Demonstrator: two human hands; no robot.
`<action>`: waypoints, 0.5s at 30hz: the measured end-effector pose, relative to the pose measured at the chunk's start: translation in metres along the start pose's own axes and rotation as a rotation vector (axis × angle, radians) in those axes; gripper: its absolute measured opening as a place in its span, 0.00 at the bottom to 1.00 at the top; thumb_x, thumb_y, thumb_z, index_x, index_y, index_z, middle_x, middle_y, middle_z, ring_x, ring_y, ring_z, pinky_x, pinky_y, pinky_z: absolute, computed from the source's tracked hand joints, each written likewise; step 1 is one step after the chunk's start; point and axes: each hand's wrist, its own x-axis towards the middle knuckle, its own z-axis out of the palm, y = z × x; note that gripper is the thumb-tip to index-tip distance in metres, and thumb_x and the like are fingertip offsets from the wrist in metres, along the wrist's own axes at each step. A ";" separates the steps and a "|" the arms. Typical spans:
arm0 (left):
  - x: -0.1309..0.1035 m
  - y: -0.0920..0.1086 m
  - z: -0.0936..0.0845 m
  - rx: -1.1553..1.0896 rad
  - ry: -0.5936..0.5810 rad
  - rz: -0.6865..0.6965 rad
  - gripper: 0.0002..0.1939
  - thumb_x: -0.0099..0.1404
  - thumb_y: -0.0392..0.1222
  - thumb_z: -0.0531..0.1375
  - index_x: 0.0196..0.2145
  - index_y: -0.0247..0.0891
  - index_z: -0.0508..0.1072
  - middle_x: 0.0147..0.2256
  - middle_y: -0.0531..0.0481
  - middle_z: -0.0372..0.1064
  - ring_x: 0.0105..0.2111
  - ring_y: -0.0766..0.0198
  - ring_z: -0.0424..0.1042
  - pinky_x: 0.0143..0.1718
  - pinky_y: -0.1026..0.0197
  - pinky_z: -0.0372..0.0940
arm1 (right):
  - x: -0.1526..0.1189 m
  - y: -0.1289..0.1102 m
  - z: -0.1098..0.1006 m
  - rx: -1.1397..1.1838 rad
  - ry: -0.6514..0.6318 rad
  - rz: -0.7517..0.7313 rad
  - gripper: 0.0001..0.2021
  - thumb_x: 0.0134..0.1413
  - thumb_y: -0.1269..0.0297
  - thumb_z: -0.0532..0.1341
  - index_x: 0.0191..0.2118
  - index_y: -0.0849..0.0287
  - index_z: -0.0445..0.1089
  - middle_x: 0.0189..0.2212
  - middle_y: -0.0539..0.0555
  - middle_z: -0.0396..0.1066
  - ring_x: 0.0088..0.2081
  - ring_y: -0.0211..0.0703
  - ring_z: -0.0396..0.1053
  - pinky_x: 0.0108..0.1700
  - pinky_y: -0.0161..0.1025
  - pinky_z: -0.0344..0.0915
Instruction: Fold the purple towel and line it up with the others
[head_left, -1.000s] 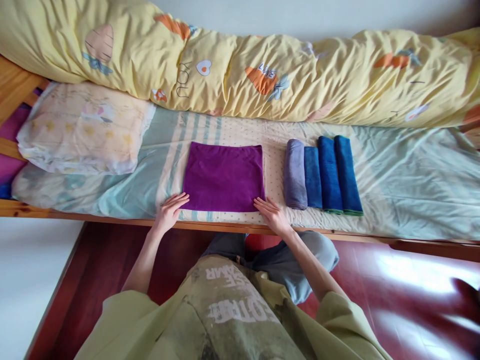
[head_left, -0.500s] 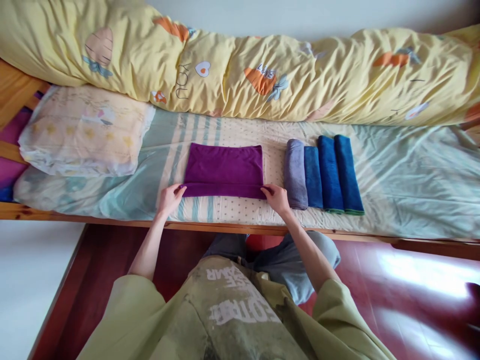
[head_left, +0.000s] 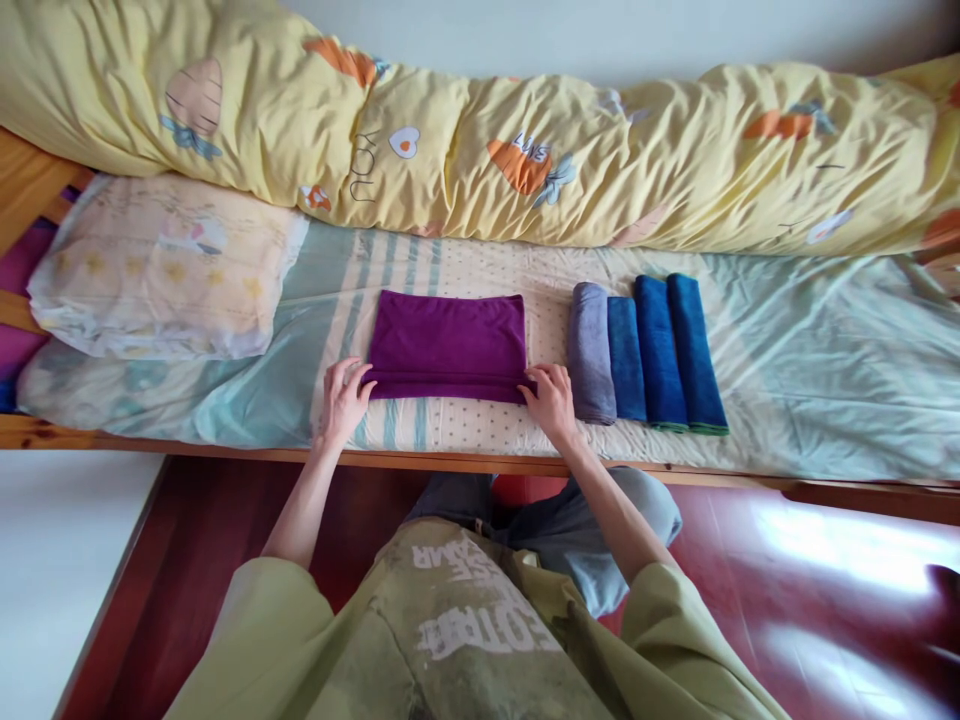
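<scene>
A purple cloth (head_left: 450, 335) lies flat on the bed, with a narrow folded strip along its near edge. At the left end of that strip is my left hand (head_left: 346, 398), its thumb and fingers on the cloth's corner. My right hand (head_left: 550, 398) is at the strip's right end in the same way, thumb below and fingertips above. Both hands seem to grip the cloth's edge lightly. Right of the cloth lie a grey-purple rolled cloth (head_left: 592, 352) and several blue rolled cloths (head_left: 661, 352), side by side.
A yellow quilt (head_left: 465, 160) with carrot prints runs along the wall side of the bed. A pale folded bundle (head_left: 161, 270) rests at the left. The bed's wooden edge (head_left: 450, 462) passes in front of the person's legs.
The fingers of both hands have spread wider and shifted at the strip's ends. The near strip of the purple cloth now shows an additional crease line.
</scene>
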 end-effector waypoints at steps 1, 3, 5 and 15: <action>-0.001 0.003 -0.001 -0.006 -0.031 0.076 0.15 0.75 0.43 0.57 0.54 0.40 0.78 0.61 0.40 0.67 0.64 0.49 0.65 0.67 0.44 0.60 | -0.003 -0.004 -0.002 -0.014 -0.017 -0.090 0.13 0.68 0.64 0.58 0.51 0.57 0.78 0.53 0.62 0.75 0.56 0.59 0.70 0.61 0.59 0.65; -0.002 0.008 -0.004 -0.045 -0.168 0.231 0.18 0.76 0.40 0.53 0.58 0.42 0.76 0.64 0.44 0.65 0.68 0.52 0.61 0.70 0.43 0.56 | -0.009 -0.010 -0.006 -0.001 -0.138 -0.286 0.16 0.70 0.67 0.55 0.56 0.53 0.76 0.59 0.58 0.72 0.62 0.55 0.67 0.66 0.59 0.60; -0.004 0.013 -0.004 -0.068 -0.300 0.333 0.21 0.76 0.41 0.54 0.63 0.41 0.72 0.66 0.44 0.63 0.70 0.51 0.57 0.72 0.41 0.52 | -0.012 -0.014 -0.007 0.027 -0.282 -0.435 0.18 0.71 0.68 0.55 0.60 0.52 0.74 0.63 0.56 0.69 0.66 0.52 0.64 0.70 0.57 0.58; -0.006 0.009 0.004 -0.060 -0.365 0.285 0.29 0.72 0.31 0.46 0.68 0.37 0.66 0.69 0.44 0.59 0.71 0.56 0.55 0.73 0.42 0.54 | -0.010 -0.010 0.013 -0.060 -0.287 -0.393 0.30 0.63 0.79 0.51 0.70 0.60 0.64 0.69 0.59 0.59 0.71 0.51 0.56 0.73 0.57 0.55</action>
